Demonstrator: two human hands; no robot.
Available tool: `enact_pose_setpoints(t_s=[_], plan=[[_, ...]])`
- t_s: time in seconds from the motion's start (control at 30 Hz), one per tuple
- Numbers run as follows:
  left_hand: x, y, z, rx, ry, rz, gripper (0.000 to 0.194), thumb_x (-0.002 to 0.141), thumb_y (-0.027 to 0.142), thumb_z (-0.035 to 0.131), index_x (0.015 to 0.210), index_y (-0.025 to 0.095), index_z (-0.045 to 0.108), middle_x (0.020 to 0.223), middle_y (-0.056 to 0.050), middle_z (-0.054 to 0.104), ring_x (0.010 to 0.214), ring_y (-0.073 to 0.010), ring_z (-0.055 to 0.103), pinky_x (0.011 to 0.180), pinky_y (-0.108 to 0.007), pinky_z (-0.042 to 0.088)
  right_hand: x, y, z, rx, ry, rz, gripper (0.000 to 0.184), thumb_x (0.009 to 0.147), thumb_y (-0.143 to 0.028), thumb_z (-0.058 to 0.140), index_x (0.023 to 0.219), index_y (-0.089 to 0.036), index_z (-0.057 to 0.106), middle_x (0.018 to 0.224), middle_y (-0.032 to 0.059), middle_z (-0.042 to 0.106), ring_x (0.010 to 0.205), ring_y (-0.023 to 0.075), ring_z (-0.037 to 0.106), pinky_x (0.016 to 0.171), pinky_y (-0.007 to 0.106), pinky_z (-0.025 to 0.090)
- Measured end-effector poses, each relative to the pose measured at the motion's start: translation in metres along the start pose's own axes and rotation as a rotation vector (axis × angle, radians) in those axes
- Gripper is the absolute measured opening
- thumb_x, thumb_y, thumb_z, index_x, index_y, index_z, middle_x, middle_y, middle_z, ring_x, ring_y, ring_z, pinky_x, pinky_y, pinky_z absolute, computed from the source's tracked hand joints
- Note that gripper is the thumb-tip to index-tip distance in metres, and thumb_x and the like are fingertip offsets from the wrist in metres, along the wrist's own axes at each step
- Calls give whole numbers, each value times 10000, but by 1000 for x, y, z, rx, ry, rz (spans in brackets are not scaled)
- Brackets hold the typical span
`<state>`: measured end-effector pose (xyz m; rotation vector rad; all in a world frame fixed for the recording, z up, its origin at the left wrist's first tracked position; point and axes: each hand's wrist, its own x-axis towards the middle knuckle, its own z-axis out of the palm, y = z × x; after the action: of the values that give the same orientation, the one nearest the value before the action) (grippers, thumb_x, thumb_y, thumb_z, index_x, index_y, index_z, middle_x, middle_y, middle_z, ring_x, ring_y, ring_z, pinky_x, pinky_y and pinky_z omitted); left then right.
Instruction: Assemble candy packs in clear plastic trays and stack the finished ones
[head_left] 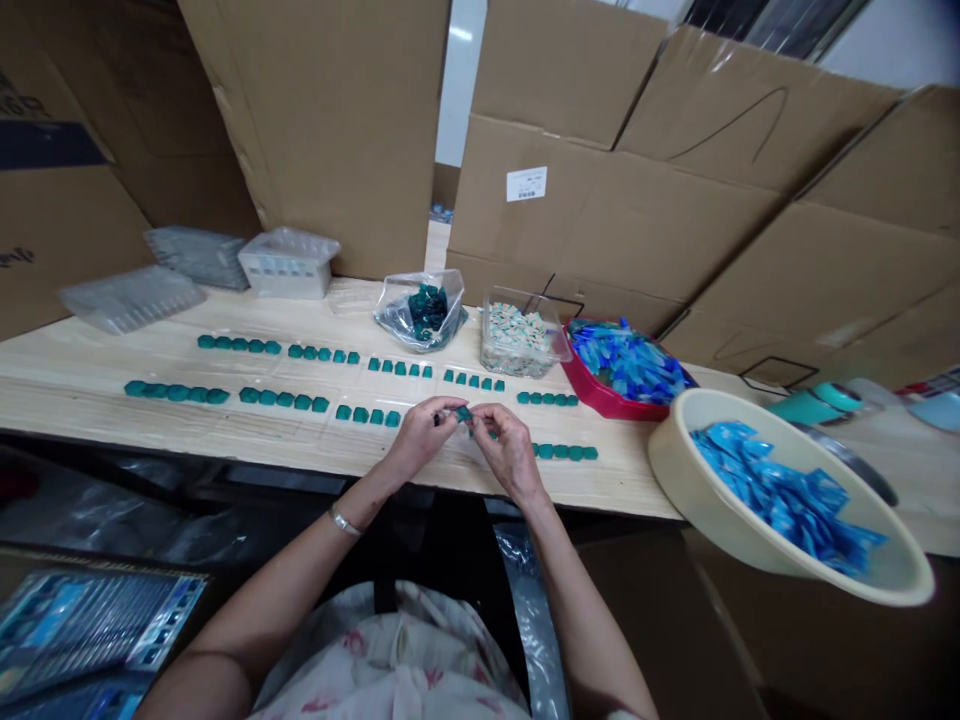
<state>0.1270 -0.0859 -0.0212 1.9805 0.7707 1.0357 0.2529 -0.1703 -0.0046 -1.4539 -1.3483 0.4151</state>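
My left hand point(424, 437) and right hand point(510, 452) meet over the table, with the fingertips of both closed in a pinch on a small teal piece point(463, 414), so neither hand is clenched or released. My fingers hide much of the piece, and I can't tell exactly how each one bears on it. It looks light, stiff and glossy, and I judge that its smooth faces could slip if I press too hard at one corner. A firm, gentle pinch on opposite sides seems the safest hold, and its small size leaves room for only my fingertips. In front of me, rows of matching teal pieces point(322, 354) lie in short groups along the pale wooden table point(67, 385), with the nearest group just beyond my right hand. Farther back sit a clear plastic bag of dark teal pieces point(427, 312) and a clear tub of pale speckled pieces point(521, 340). To my right are a red tray of blue sachets point(600, 398) and a cream basin of blue sachets point(720, 510). A silver bracelet point(345, 520) circles my left wrist, and printed blister cards point(97, 620) lie low on my left.
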Motion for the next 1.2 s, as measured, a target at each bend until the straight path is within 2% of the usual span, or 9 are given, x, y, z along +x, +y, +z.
enact_pose_setpoints(t_s=[0.1,0.27,0.33,0.47,0.67,0.8,0.93,1.1,1.2], plan=[[-2,-1,-1,68,51,88,201,791,126,545,943,180,664,880,-31,702,656,-110,599,668,-243,496,1,2,-1,168,-35,134,170,790,-345,589,846,-185,598,852,55,655,766,168,653,755,313,526],[-9,5,-5,186,23,310,193,868,178,474,995,176,620,926,-64,664,859,-151,608,786,-281,478,6,0,-6,487,-87,402,335,711,-451,668,883,-168,615,758,32,679,647,150,661,682,312,545],[-11,6,-7,221,-5,339,193,882,186,451,997,177,605,943,-72,657,903,-163,599,825,-302,464,8,-1,-7,512,-81,423,331,684,-443,697,839,-155,649,720,34,687,633,145,657,682,306,543],[-13,6,-7,204,-2,283,165,879,229,473,988,191,592,932,-62,639,842,-155,596,777,-294,469,9,1,-7,532,-59,404,303,620,-385,761,821,-169,693,733,27,703,639,139,647,704,310,536],[-13,7,-4,113,0,287,140,877,214,480,923,186,609,881,-50,629,786,-136,577,720,-258,460,4,7,-1,527,5,350,275,596,-328,784,822,-193,704,753,12,703,679,135,639,737,303,514],[-18,9,-10,137,25,213,106,855,245,531,878,185,615,848,-30,632,658,-111,551,653,-239,455,2,5,0,332,48,248,223,646,-348,749,807,-198,711,781,26,698,697,154,634,701,301,510],[-35,7,-19,242,-121,189,160,876,263,491,897,188,631,899,-49,639,788,-144,598,737,-263,467,4,6,0,-23,109,10,140,744,-324,675,807,-205,711,852,53,678,755,171,621,691,296,496],[-52,5,-21,402,-285,158,202,878,248,482,957,193,660,954,-70,658,862,-178,627,752,-278,475,4,17,6,-309,-24,-161,130,810,-213,594,877,-208,706,905,75,687,869,207,603,817,352,473],[-52,6,-20,420,-321,138,212,882,250,476,908,187,676,911,-67,672,853,-183,633,753,-281,475,3,23,8,-383,-73,-213,166,821,-178,568,912,-198,706,932,81,697,891,214,586,821,358,471]])
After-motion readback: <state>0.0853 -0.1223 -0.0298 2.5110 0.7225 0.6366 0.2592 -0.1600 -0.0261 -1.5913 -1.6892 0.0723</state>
